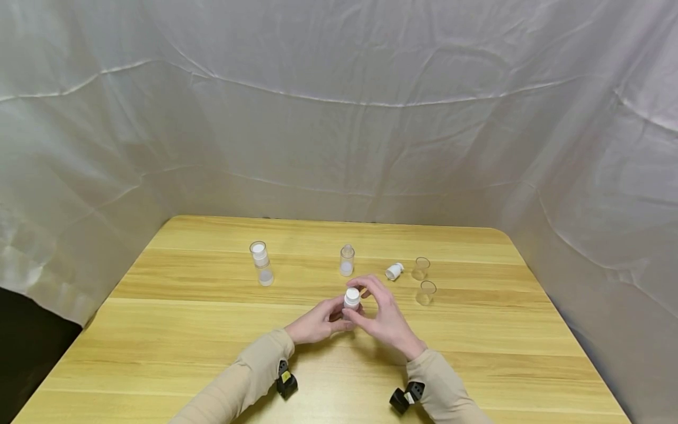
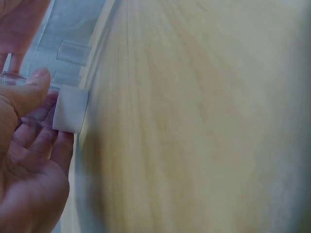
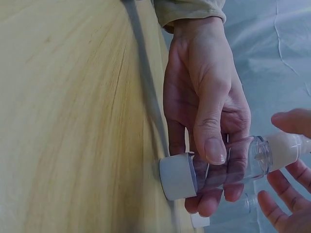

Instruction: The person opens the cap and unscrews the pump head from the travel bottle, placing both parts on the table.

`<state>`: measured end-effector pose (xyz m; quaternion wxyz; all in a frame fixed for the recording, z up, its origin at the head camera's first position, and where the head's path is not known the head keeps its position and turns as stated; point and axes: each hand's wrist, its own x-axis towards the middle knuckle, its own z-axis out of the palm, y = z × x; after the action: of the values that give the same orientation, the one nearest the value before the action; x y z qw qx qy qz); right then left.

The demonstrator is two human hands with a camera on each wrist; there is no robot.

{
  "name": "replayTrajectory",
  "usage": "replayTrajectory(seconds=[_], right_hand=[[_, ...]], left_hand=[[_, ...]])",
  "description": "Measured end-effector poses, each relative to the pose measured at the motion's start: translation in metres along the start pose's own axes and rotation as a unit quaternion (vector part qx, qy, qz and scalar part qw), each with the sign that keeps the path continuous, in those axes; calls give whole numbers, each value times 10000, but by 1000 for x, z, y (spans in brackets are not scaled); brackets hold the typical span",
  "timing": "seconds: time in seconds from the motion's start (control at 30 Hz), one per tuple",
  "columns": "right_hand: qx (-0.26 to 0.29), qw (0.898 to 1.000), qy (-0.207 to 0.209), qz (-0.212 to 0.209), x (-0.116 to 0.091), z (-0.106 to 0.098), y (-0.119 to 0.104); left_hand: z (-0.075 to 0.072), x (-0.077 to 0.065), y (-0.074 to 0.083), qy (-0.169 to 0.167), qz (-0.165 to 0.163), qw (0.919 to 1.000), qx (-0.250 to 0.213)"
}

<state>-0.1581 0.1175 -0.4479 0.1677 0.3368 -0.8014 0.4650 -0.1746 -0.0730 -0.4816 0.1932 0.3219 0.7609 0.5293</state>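
Note:
My left hand grips a small clear bottle with a white base. In the right wrist view the bottle looks tilted on its side, thumb in front and fingers behind. At its mouth sits a white pump top, seen from above in the head view. My right hand has its thumb and fingers curled round this white top. The left wrist view shows the white base beside the left fingers; most of the bottle is hidden there.
Left on the wooden table stands a bottle with white top and clear cap. Another clear bottle stands beyond the hands. To its right are a loose white pump top and two clear caps, one farther, one nearer.

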Motion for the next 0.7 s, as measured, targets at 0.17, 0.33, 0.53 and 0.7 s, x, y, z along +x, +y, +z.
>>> replayTrajectory(seconds=[0.17,0.33,0.53,0.7], right_hand=[[9,9997,57,230,0,0,0],[30,9999,-90,81,0,0,0],[58,9995,-163,251,-1,0,0],[22,9996,-17,291,-1,1,-1]], left_hand=[[0,0,0,31,-49,10000,25],[0,0,1,6,-34,10000,25],[0,0,0,-33,7,10000,-61],[0,0,0,4,-32,10000,-20]])
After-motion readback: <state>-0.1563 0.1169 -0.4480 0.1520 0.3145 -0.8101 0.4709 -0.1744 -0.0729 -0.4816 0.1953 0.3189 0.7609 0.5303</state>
